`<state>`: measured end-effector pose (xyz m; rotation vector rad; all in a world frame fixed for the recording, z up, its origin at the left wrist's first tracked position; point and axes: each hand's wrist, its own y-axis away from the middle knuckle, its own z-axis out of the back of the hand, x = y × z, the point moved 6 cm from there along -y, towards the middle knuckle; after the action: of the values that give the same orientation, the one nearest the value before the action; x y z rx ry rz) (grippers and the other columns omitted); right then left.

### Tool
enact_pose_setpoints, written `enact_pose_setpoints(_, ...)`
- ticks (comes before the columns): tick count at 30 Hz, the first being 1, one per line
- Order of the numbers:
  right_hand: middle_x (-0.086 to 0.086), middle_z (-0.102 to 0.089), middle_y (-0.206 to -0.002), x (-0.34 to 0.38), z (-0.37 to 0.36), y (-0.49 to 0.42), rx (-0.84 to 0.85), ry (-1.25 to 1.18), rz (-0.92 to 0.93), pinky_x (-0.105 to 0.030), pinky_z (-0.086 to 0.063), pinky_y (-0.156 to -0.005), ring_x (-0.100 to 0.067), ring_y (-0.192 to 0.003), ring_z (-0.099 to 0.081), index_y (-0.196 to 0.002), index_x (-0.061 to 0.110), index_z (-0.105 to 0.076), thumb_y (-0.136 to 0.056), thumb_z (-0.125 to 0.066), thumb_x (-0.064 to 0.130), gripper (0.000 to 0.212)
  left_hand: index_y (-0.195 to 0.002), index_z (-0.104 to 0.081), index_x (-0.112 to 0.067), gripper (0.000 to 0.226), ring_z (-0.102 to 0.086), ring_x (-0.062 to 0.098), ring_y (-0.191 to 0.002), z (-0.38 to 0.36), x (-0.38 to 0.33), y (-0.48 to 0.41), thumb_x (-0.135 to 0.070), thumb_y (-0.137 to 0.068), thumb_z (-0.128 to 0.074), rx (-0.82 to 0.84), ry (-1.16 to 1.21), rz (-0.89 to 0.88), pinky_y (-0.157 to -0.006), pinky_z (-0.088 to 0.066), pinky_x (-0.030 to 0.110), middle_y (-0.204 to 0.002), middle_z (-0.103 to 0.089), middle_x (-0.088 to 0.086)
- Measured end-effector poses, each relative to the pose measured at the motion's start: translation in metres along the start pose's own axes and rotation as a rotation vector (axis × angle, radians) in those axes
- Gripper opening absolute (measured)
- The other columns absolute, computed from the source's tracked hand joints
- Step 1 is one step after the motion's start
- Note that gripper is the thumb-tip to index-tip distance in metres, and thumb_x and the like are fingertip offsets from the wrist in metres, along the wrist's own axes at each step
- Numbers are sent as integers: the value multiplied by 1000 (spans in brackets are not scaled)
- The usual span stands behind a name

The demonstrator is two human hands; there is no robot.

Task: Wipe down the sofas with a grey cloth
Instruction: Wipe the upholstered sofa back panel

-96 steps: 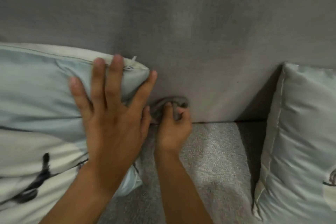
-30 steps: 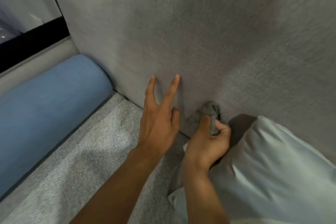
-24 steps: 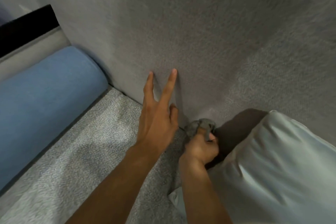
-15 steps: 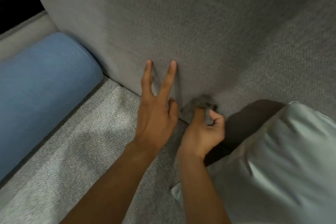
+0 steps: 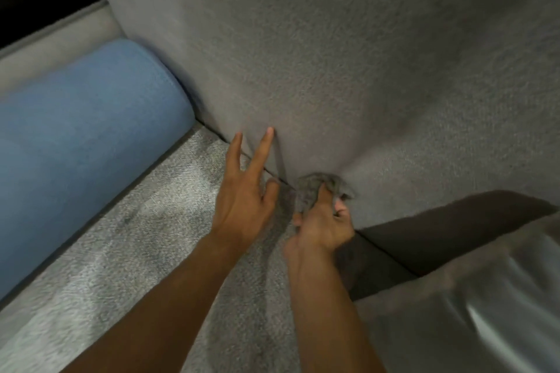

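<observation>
sofa (image 5: 333, 70): the grey upholstered backrest fills the upper part of the view. a lighter, speckled grey seat runs below it, and the two meet at a dark seam.

grey cloth (image 5: 315, 188): bunched into a wad and pressed against the foot of the backrest, right at the seam, just right of centre.

right hand (image 5: 322, 227): fingers are curled round the cloth and grip it from below. a fingertip shows at the cloth's right edge. the hand is slightly blurred.

left hand (image 5: 242, 203): just beside the right hand, on its left, holding nothing. two fingers (image 5: 263, 148) are extended straight and spread apart, tips touching the backrest just above the seam. the thumb lies near the seam, close to the cloth. the remaining fingers cannot be made out.

both forearms are bare and enter from the lower edge.

blue bolster (image 5: 85, 118): lies along the left side of the seat, its end near the backrest's corner.

pale cushion (image 5: 485, 306): lower right on the seat, near the right forearm, with a dark shadow beside it on the backrest. whether it touches the backrest cannot be told.
</observation>
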<state>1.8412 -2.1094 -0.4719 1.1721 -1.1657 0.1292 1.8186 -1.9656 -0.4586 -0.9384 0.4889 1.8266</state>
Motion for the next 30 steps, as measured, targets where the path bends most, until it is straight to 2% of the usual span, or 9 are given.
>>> enact_pose_setpoints(2, -22, -65, -122, -6, 0, -3, -6, 16, -8, -27, -47, -49, -28, -92, -58, -111, 5, -62, -91, -72, 14, 24, -160, -4, -50, 80, -35, 33, -146, -4, 34, 3, -41, -99, -55, 30, -196, 95, -115, -37, 55, -168, -10, 20)
enact_pose_setpoints(4, -20, -65, -122, -7, 2, -6, 3, 27, -10, -23, -45, -46, -27, -93, -58, -115, 4, -62, -91, -72, 14, 28, -161, -5, -48, 74, -20, 35, -154, -9, 60, 10, -54, -99, -47, 73, -371, 138, -121, -22, 64, -166, -16, 22)
enact_pose_setpoints(8, -13, -71, -98, -19, 7, -14, 36, 148, -40, -22, -40, -40, -17, -65, -62, -113, 9, -64, -94, -68, 17, 21, -157, -25, -46, 57, -3, 35, -157, -23, 77, 18, -62, -103, -28, 108, -550, 94, -125, 3, 60, -166, -9, 19)
enact_pose_setpoints(11, -5, -65, -74, -33, -2, -16, 46, 194, -114, -19, -36, -37, -9, -38, -48, -108, 9, -65, -96, -65, 20, 16, -155, -31, -47, 57, -1, 34, -157, -28, 81, 17, -64, -101, -27, 87, -575, 101, -123, 8, 61, -166, -10, 19)
enact_pose_setpoints(15, 1, -62, -63, -37, -33, 2, 188, 137, -188, -19, -44, -41, -8, -40, -45, -103, 9, -66, -94, -67, 29, 23, -154, -30, -49, 58, -1, 34, -157, -31, 86, 17, -69, -101, -24, 74, -611, 95, -122, 5, 66, -167, -11, 20)
enact_pose_setpoints(17, -1, -59, -67, -39, -45, 18, 266, 69, -199, -19, -39, -38, -9, -42, -40, -105, 11, -67, -94, -68, 27, 19, -156, -27, -50, 60, 1, 35, -158, -31, 88, 16, -72, -100, -19, 82, -627, 102, -121, 5, 67, -168, -8, 20)
enact_pose_setpoints(22, 0, -63, -82, -45, -41, 18, 140, 64, -279, -18, -45, -42, -8, -46, -42, -108, 14, -68, -93, -70, 26, 19, -156, -27, -49, 61, -1, 35, -158, -30, 87, 16, -71, -101, -18, 78, -637, 93, -120, 2, 68, -169, -8, 20)
enact_pose_setpoints(27, 5, -64, -59, -17, -64, 34, 302, 116, -39, -18, -31, -35, -5, -38, -38, -101, 10, -69, -91, -72, 20, 15, -155, -29, -49, 58, 0, 35, -158, -32, 88, 16, -70, -102, -21, 58, -631, 88, -121, 2, 69, -168, -11, 21)
enact_pose_setpoints(30, 2, -69, -67, -30, -57, 27, 256, 52, -63, -19, -35, -39, -6, -44, -41, -100, 9, -70, -88, -74, 13, 13, -156, -27, -49, 59, 0, 35, -158, -31, 87, 15, -70, -101, -21, 63, -638, 87, -121, 4, 68, -168, -10, 20)
